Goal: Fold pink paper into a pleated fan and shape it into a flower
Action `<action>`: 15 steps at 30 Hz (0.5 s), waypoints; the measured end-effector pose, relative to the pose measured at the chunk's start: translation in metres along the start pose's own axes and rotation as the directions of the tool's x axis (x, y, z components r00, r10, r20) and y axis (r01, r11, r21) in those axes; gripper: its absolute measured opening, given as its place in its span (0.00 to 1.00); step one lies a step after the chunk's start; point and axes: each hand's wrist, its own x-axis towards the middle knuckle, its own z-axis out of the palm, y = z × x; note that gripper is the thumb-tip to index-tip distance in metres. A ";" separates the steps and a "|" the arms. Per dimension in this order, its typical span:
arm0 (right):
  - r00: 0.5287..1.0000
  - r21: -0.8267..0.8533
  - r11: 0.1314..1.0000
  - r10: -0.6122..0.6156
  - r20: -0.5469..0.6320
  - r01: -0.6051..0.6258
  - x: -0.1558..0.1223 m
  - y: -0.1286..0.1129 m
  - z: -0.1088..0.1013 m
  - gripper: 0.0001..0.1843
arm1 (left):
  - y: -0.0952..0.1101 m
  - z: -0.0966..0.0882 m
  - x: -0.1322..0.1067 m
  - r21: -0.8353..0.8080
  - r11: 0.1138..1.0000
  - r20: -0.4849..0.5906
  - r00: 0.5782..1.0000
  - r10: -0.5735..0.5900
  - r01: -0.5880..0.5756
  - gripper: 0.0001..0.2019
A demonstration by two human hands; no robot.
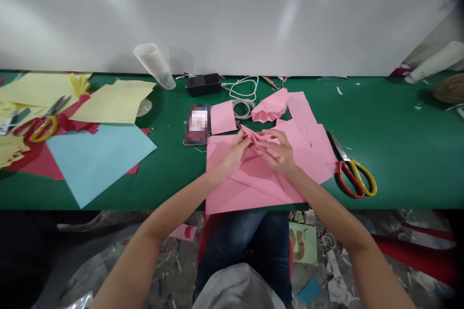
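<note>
A small piece of folded pink paper (pixel 255 139) is held up between my two hands, above a spread of flat pink sheets (pixel 232 190). My left hand (pixel 237 149) pinches its left side with thumb and fingers. On the other side, the fingers of my right hand (pixel 278 150) are bent against the paper's right edge. Behind my hands lie a pleated pink paper piece (pixel 271 106) and a small pink square (pixel 223 117). Scissors with red and yellow handles (pixel 352 169) rest to the right of the sheets.
A phone (pixel 197 124), a black box (pixel 203 84) with a coiled white cable (pixel 244 106) and leaning stacked paper cups (pixel 155 65) stand toward the wall. Leftward lie a light blue sheet (pixel 101 159), yellow sheets (pixel 114 101) and another pair of scissors (pixel 45 123). Scraps litter the floor.
</note>
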 end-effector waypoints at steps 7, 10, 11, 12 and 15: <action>0.899 0.467 0.778 0.426 0.101 -0.421 0.006 -0.002 -0.005 0.13 | 0.008 -0.008 0.000 0.178 0.982 0.044 0.996 -0.076 0.067 0.08; 0.892 0.442 0.774 0.402 0.209 -0.452 0.007 0.001 -0.005 0.16 | 0.008 -0.011 0.002 0.223 0.974 0.074 0.995 -0.067 0.049 0.10; 0.897 0.422 0.791 0.387 0.216 -0.443 0.007 0.002 -0.005 0.17 | 0.008 -0.012 0.003 0.241 0.970 0.079 0.995 -0.055 0.034 0.11; 0.902 0.406 0.805 0.375 0.215 -0.432 0.007 0.002 -0.004 0.16 | 0.007 -0.013 0.004 0.258 0.966 0.081 0.995 -0.051 0.029 0.12; 0.905 0.413 0.806 0.359 0.228 -0.423 0.007 0.001 -0.003 0.14 | 0.006 -0.013 0.005 0.259 0.965 0.058 0.997 -0.056 0.039 0.13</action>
